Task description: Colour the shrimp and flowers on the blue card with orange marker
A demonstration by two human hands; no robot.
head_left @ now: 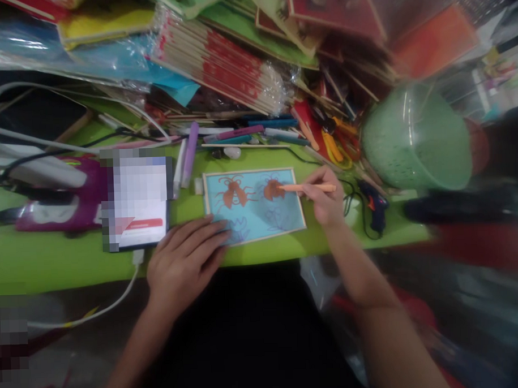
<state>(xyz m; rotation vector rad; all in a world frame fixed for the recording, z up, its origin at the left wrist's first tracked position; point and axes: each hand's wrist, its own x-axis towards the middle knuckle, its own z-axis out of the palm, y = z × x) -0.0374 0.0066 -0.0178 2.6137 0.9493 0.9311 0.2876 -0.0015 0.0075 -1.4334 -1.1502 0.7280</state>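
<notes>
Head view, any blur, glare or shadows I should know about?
Head view: the orange sheet at upper right is smeared; head view: glare streaks the plastic wrap at upper left; head view: a soft shadow lies on the blue board, left of the right hand.

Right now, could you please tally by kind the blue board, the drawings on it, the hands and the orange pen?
Blue board: 1
Drawings with brown fill: 2
Drawings in purple outline only: 2
Hands: 2 (left hand, right hand)
Orange pen: 1
Total: 8
</notes>
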